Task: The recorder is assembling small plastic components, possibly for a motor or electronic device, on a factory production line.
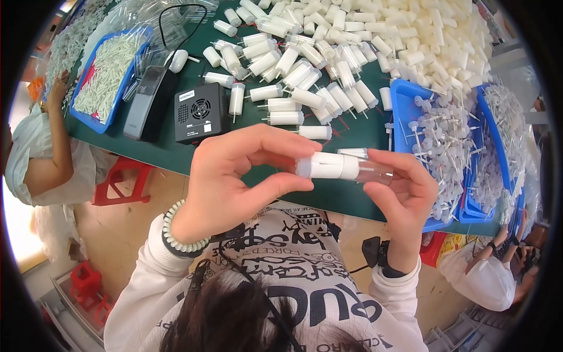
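Between my two hands, level above the table's near edge, is a white cylinder (333, 166) with a translucent cap at its left end. Thumb and fingers of my left hand (231, 173) pinch that capped end. At the other end, my right hand (406, 183) grips a clear plastic tube (375, 172) between thumb and fingers. The tube lines up with the white cylinder and meets it; how far it reaches over the cylinder I cannot tell. Just behind them lies another white cylinder (352, 152) on the table.
Many capped white cylinders (306, 98) and a heap of plain white ones (410, 29) cover the green table (252, 155). A black box with a fan grille (200, 112) and a grey device (145, 102) stand left. Blue trays (397, 117) hold small parts. Other people sit at both sides.
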Action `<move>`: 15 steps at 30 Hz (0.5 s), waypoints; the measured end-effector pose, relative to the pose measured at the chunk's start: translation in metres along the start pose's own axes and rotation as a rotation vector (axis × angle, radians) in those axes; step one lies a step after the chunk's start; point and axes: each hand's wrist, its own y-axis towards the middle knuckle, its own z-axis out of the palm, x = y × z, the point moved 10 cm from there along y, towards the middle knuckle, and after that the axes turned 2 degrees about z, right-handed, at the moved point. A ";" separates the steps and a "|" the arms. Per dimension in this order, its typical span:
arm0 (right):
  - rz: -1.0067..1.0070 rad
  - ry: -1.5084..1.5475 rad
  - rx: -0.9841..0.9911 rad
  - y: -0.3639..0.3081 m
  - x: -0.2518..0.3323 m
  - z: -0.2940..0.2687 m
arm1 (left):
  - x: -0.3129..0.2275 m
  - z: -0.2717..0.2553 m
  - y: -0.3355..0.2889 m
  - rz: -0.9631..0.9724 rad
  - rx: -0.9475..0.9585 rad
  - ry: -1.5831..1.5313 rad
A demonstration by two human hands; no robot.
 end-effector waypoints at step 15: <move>-0.275 -0.252 0.069 -0.001 0.026 0.020 | -0.017 0.012 -0.002 0.179 0.099 0.162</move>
